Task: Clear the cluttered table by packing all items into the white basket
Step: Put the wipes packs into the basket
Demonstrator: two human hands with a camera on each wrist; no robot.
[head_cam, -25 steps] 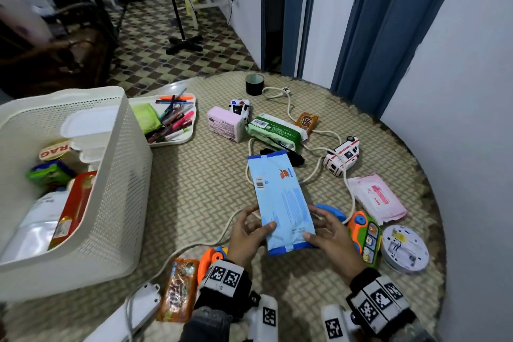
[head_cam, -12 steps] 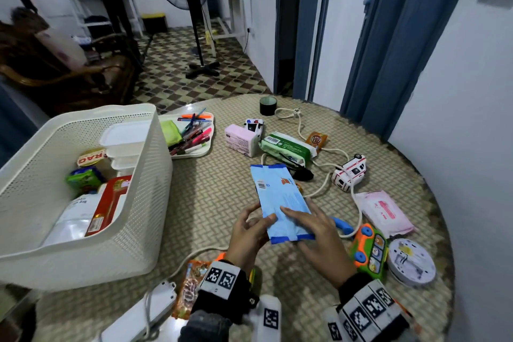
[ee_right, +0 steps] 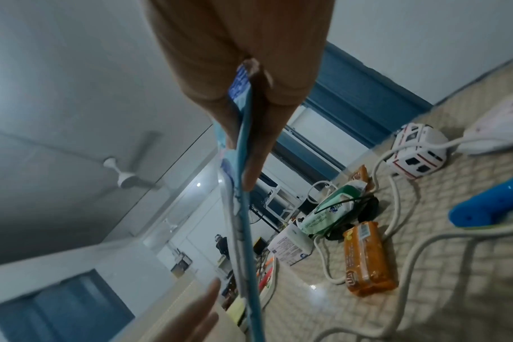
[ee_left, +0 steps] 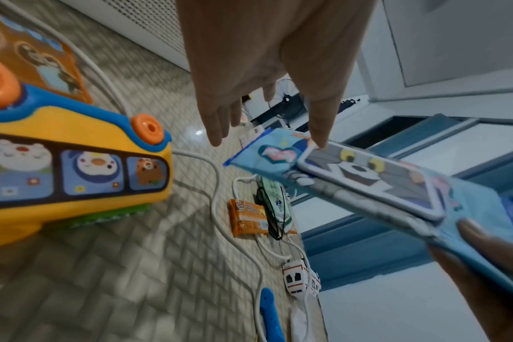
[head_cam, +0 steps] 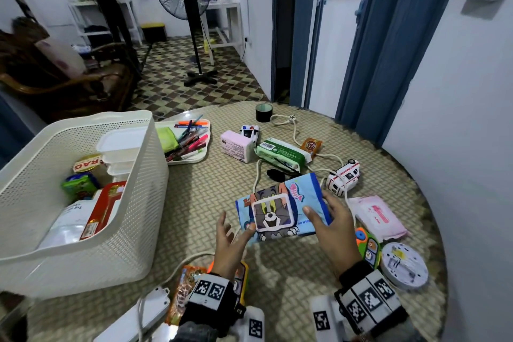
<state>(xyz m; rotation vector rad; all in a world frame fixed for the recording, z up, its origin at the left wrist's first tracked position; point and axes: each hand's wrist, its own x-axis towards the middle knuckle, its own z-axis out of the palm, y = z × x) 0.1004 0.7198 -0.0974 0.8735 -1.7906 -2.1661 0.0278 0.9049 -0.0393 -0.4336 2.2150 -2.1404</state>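
Note:
A light-blue wipes pack [head_cam: 280, 208] with a cartoon cat on its lid hangs a little above the woven table, lying crosswise. My right hand [head_cam: 330, 219] grips its right end, thumb on top and fingers underneath; the right wrist view shows the pack [ee_right: 240, 208] edge-on in that pinch. My left hand [head_cam: 233, 233] has its fingers spread straight, and only the thumb tip touches the pack's [ee_left: 366, 182] left end. The white basket [head_cam: 138, 203] stands at the left of the table, with boxes, a bag and containers inside.
On the table lie a pen tray [head_cam: 188, 141], pink box [head_cam: 236, 146], green wipes pack [head_cam: 280, 154], toy ambulance [head_cam: 344, 178], pink pack [head_cam: 377, 214], white disc [head_cam: 404, 268], green toy phone [head_cam: 367, 247], yellow toy phone [ee_left: 73, 173], snack packet [head_cam: 184, 291], power strip [head_cam: 147, 311] and white cord [head_cam: 258, 178].
The pack was turned over from its plain back to the cartoon front and swung crosswise, higher off the table. My left hand released its grip and opened; the right hand kept holding.

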